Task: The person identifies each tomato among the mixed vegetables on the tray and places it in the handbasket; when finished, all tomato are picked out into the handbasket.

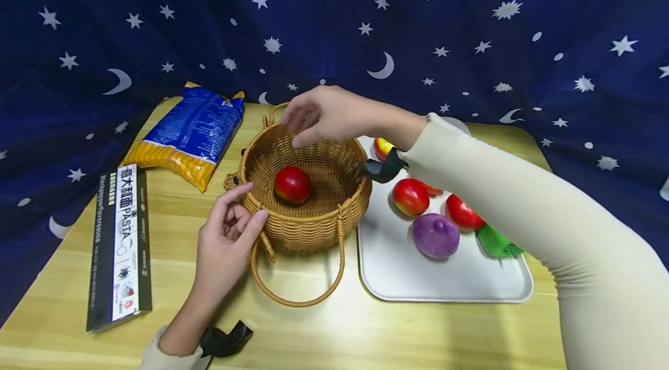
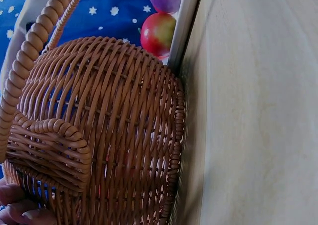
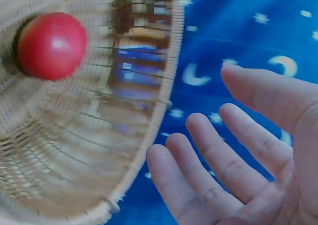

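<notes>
A round wicker basket (image 1: pixel 308 232) stands on the table with a red fruit (image 1: pixel 292 185) lying inside it. My left hand (image 1: pixel 230 236) holds the basket at its near left rim, thumb and index finger on the edge. In the left wrist view, curled fingers (image 2: pixel 22 207) lie against the woven side. Over the basket's far rim hangs my right hand (image 1: pixel 331 117), its fingers loosely bent and nothing in them. The right wrist view shows those fingers spread beside the rim, apart from the red fruit (image 3: pixel 53 46). One looped handle (image 1: pixel 298 304) hangs down at the basket's front.
Right of the basket, a white tray (image 1: pixel 449 294) bears a purple vegetable (image 1: pixel 436 236), several red fruits (image 1: pixel 410 197) and a green vegetable (image 1: pixel 496 241), partly behind my right sleeve. At left lie a black pasta box (image 1: pixel 121 242) and a blue-and-yellow bag (image 1: pixel 193 132). A starry curtain hangs behind.
</notes>
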Available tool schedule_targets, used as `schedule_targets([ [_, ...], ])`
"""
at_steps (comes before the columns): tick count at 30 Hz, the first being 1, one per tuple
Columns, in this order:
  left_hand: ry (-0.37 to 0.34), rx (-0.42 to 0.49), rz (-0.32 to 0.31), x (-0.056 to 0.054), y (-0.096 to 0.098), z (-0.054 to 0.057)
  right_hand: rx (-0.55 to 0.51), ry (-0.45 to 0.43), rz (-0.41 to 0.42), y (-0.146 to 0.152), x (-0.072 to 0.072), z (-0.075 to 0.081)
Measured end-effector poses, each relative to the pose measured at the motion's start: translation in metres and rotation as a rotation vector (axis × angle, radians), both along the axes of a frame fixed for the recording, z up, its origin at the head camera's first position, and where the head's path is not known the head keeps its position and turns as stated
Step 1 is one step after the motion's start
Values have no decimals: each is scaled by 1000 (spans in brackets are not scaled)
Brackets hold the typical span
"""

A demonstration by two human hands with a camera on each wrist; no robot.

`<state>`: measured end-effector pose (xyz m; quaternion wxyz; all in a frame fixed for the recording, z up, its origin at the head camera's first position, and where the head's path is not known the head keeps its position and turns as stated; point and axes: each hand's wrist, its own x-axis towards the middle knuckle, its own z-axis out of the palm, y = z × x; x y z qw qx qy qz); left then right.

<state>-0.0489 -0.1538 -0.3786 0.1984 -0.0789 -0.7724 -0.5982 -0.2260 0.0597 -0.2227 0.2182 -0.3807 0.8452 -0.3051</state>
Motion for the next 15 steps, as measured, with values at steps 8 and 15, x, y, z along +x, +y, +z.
schedule_targets([
  [8,-1,3,3,-1,-1,1,-271,9,-161,54,36,20],
  [15,4,15,-1,-1,0,0,-387,6,-332,106,85,8],
])
